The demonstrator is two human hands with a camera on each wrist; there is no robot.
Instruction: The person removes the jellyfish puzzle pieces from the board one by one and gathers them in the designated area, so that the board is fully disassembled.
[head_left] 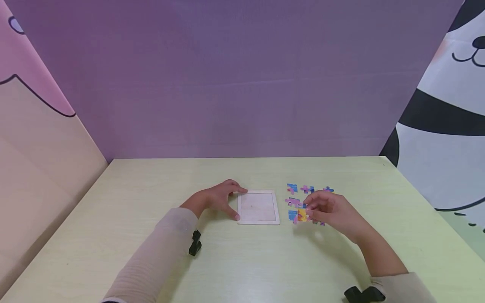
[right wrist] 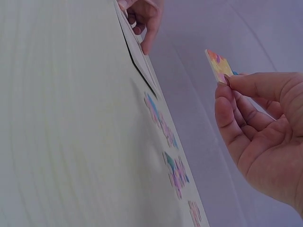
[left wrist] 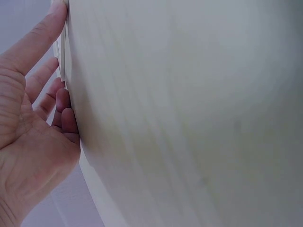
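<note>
Piece (right wrist: 218,65): thin, light, stiff card; likely best pinched by its edges
Right hand (head_left: 329,210): pinches piece above table (head_left: 151,189)
Left hand (head_left: 217,198): fingers relaxed, steadying tray's (head_left: 259,207) left edge

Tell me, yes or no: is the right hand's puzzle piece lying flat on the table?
No, the right hand pinches the puzzle piece in the air, clear of the table.

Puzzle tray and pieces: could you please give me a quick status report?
Left hand braces puzzle tray edge. Right hand pinches yellow puzzle piece, lifted off the table. Loose pieces beside tray. Nothing between piece and tray.
</note>
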